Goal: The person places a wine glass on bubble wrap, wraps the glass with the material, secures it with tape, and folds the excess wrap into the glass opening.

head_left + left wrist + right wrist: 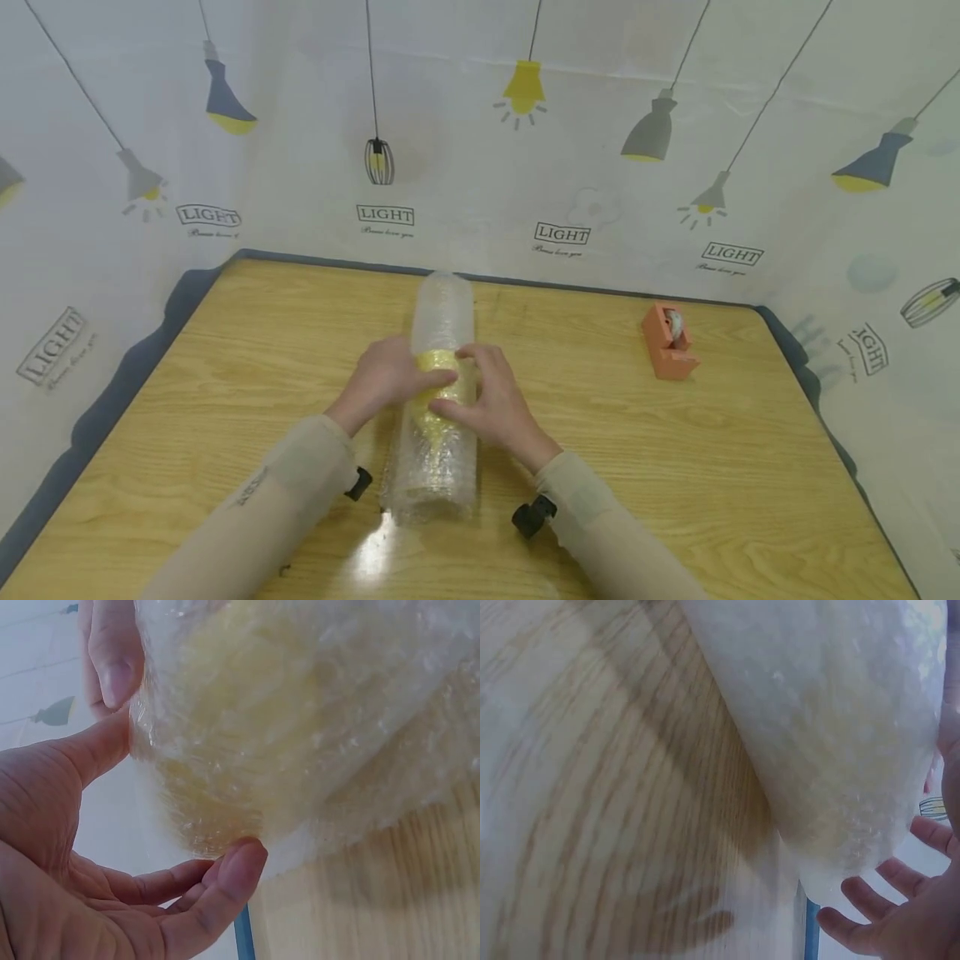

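A roll of clear bubble wrap lies lengthwise on the table, pointing away from me. Through its layers shows a yellow object, too blurred to tell its kind. My left hand grips the roll's left side, thumb across the top; in the left wrist view its fingertips curl against the plastic. From the right, my right hand holds the roll with thumb and fingers bent over it. Its fingers appear spread along the wrap in the right wrist view.
An orange tape dispenser with a roll of tape stands at the back right of the wooden table. A white backdrop printed with lamps rises behind and at both sides, with a dark blue band along the table's edges.
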Tool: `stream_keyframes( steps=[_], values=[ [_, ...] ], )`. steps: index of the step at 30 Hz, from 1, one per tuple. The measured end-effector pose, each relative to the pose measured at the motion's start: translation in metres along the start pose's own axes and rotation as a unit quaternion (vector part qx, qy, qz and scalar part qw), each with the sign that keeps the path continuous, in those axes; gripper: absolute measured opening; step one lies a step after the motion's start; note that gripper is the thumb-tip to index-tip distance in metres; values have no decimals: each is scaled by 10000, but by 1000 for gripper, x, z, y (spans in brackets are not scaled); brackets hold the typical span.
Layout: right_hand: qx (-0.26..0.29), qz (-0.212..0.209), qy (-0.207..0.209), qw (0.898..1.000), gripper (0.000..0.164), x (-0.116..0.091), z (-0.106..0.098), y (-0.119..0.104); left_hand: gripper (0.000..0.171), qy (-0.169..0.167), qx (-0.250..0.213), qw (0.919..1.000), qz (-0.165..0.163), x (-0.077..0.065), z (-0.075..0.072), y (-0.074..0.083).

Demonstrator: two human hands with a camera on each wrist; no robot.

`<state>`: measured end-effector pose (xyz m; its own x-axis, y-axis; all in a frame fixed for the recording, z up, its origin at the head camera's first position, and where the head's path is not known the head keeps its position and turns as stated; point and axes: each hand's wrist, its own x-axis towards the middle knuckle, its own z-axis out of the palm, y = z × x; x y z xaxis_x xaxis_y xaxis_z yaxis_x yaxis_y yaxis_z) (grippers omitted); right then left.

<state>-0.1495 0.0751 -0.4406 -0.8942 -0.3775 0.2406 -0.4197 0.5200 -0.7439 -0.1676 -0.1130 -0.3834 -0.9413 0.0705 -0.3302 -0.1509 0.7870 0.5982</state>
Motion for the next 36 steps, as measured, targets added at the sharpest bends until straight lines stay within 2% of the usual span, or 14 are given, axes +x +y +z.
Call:
stream_keyframes(
  steps=[5, 13, 23, 30, 36],
  values=[
    [231, -267, -104, 9993, 67, -1, -6, 6, 55, -124, -140, 9995, -267, 1, -3, -6],
    [897, 398, -333, 9946, 71, -4, -11, 11, 60, -253, -255, 9987, -348, 3, -8, -18],
    [1214, 1013, -689, 9850, 69, -5, -11, 16, 62, -356, -408, 9972, -508, 8, -9, -27],
    [1540, 1130, -988, 9766, 70, -6, -9, 19, 56, -370, -745, 9956, -425, 6, -8, -26],
    [1609, 1232, -886, 9752, 72, -8, -12, 19, 56, -500, -1179, 9915, -209, 10, -1, -30]
  ],
)
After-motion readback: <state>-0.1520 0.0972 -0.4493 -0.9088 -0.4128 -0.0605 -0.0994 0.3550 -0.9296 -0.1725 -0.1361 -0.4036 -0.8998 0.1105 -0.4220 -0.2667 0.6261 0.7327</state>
